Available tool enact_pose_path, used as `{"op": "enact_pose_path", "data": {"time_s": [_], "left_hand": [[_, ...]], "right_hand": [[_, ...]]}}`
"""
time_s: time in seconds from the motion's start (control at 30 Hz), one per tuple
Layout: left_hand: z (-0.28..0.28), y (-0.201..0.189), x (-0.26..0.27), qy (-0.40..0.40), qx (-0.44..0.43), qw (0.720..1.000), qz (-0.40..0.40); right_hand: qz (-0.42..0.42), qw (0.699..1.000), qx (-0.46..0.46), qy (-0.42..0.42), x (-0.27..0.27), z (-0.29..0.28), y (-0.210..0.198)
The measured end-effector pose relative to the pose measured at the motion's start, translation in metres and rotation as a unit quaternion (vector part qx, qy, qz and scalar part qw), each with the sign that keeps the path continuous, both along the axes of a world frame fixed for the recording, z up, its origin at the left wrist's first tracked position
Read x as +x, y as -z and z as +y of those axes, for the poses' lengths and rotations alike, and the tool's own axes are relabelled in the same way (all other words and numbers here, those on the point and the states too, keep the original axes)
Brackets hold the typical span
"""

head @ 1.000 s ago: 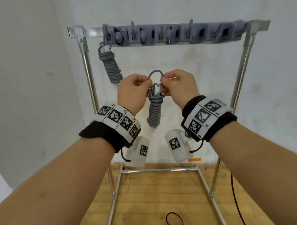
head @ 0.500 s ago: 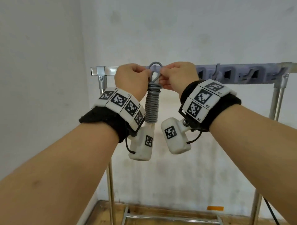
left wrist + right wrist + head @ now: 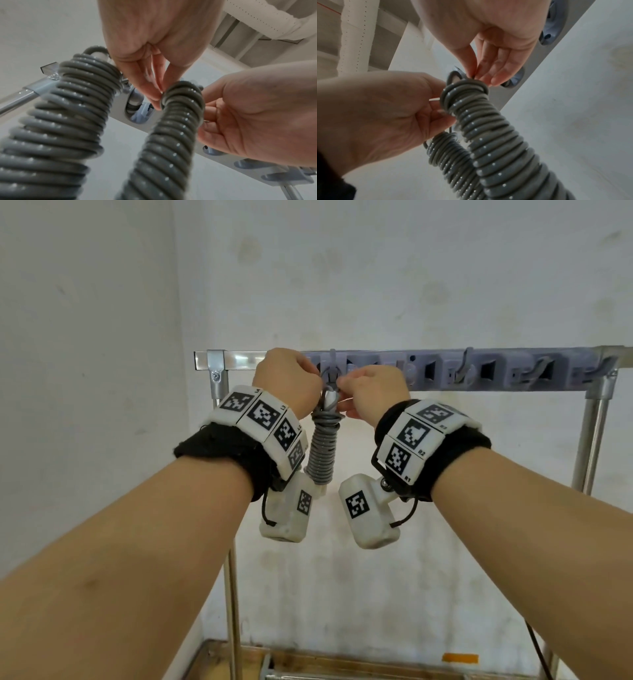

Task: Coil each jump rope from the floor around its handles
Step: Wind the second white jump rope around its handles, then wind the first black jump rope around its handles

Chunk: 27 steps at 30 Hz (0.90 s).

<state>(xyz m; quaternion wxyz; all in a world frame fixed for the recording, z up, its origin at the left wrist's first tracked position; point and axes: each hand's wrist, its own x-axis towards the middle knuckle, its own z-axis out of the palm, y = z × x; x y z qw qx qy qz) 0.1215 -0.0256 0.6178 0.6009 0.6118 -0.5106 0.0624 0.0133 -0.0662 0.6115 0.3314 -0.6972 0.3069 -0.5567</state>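
1. Hanging is the step in hand: the coiled rope is held up at the rack, its top loop pinched by the left hand and the right hand.
2. The loop is best kept spread until a hook is caught.
3. Both pinches should be released only once the weight is taken.

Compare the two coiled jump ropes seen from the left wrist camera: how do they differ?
The held jump rope is pinched at its top loop by the left hand and the right hand; the hung jump rope is touched by neither hand. The held jump rope's top sits beside the hook rail; the hung jump rope lies nearer the rack's corner bracket. Both are grey cord wound tightly around their handles.
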Motion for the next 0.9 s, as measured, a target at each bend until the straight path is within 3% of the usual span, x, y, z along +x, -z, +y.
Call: {"op": "enact_pose_path", "data": {"time_s": [0.13,0.23,0.4,0.53,0.7,0.8,0.9], "left_hand": [[0.006,0.004,-0.004,-0.012,-0.011,1.000,-0.023],[0.019,0.014,-0.010,-0.061,-0.065,0.993,-0.084],[0.051,0.069,-0.026,0.007,-0.106,0.979,-0.176],[0.066,0.147,-0.041,0.078,0.003,0.967,-0.241],[0.068,0.271,-0.054,0.166,0.210,0.930,-0.253],[0.061,0.350,-0.062,0.196,0.315,0.895,-0.248],[0.051,0.430,-0.072,0.232,0.398,0.847,-0.265]], "right_hand": [[-0.035,0.999,0.018,-0.020,-0.006,0.010,0.006],[-0.027,0.999,-0.008,0.018,-0.016,0.014,0.019],[0.033,0.996,-0.054,0.063,-0.047,0.023,0.074],[0.123,0.989,-0.060,0.056,-0.079,0.029,0.156],[0.225,0.974,0.018,0.032,-0.118,0.037,0.297],[0.347,0.934,0.085,0.016,-0.135,0.033,0.377],[0.467,0.874,0.133,-0.008,-0.150,0.029,0.447]]}}
